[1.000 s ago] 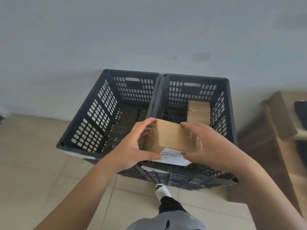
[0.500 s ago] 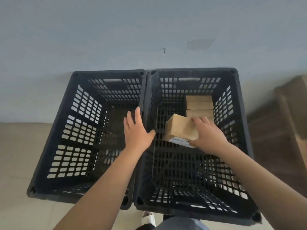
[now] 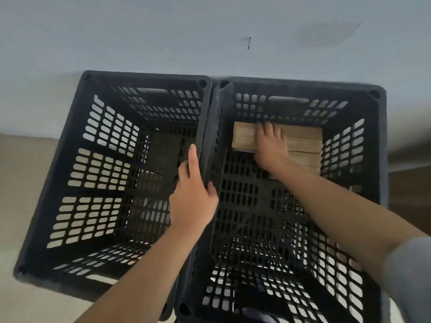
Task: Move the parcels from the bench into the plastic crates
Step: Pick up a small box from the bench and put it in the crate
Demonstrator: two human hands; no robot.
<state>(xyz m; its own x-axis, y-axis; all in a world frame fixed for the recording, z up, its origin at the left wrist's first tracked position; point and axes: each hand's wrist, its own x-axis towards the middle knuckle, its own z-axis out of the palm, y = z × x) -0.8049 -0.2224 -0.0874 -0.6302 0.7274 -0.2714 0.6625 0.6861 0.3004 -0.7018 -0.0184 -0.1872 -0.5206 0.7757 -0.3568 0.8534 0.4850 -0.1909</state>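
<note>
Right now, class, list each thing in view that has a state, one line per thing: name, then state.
Left crate: on the floor, no parcels visible inside.
Right crate: holds parcels along its far wall.
Cardboard parcel: down in the right crate, beside the stacked parcels.
Right hand: resting on the cardboard parcel.
Left hand: on the rims where the crates meet.

Storeroom: crates point(image 3: 382, 145), tiled floor point(image 3: 21, 173)
</note>
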